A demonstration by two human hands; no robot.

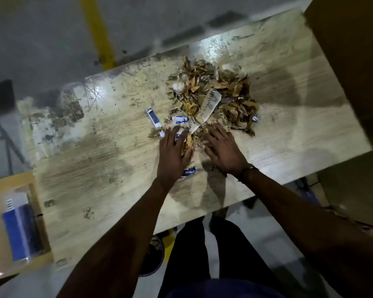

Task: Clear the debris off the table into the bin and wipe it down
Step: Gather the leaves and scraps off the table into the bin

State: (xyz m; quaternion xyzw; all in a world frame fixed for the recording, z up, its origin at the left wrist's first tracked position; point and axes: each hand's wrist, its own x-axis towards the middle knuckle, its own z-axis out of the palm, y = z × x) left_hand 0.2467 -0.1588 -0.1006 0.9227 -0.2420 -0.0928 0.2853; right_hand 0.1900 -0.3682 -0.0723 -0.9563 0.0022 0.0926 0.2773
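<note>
Table [95, 168] with one debris pile [211, 97], two hands, left hand [173, 150], right hand [224, 151], fingers straight, spread.

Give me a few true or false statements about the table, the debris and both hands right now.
1. Both hands, left hand and right hand, lie flat with fingers spread at the near edge of the dry leaf pile. True.
2. The table has been wiped clean. False: stains and grime cover it.
3. Blue-and-white wrappers lie among the debris. True.
4. The left hand holds a cloth. False: it holds nothing.
5. The pile sits on the floor. False: it is on the table.
</note>
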